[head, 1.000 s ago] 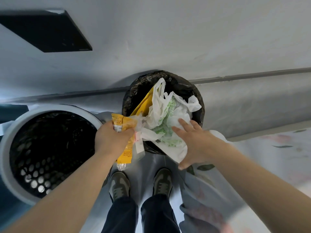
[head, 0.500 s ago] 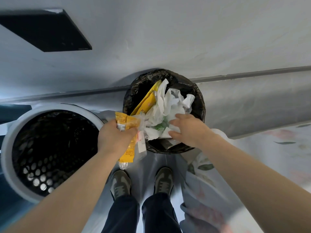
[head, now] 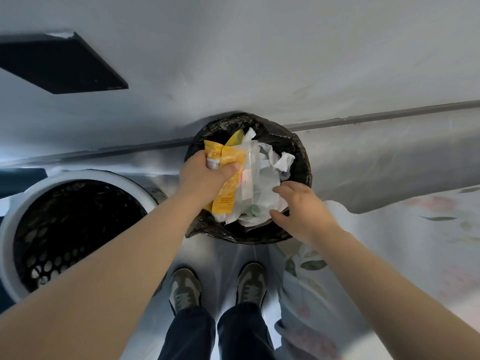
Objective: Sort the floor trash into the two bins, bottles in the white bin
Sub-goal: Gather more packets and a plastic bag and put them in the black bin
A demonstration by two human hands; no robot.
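Both hands are over the black-lined bin (head: 301, 152): the left hand (head: 205, 178) clenches a yellow wrapper (head: 228, 183) above its near-left rim; the right hand (head: 301, 206) hangs slack, fingers spread, just touching the crumpled white plastic bags (head: 262, 183) heaped inside. Left of it stands the white bin (head: 85, 178) (perforated wall, dark inside, contents unclear), well clear of both hands; the floor (head: 363, 172) is pale grey, a floral cloth (head: 428, 229) lies at right, and two shoes (head: 184, 289) point at the bins.

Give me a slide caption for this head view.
Left hand holds a yellow wrapper over the black-lined bin.
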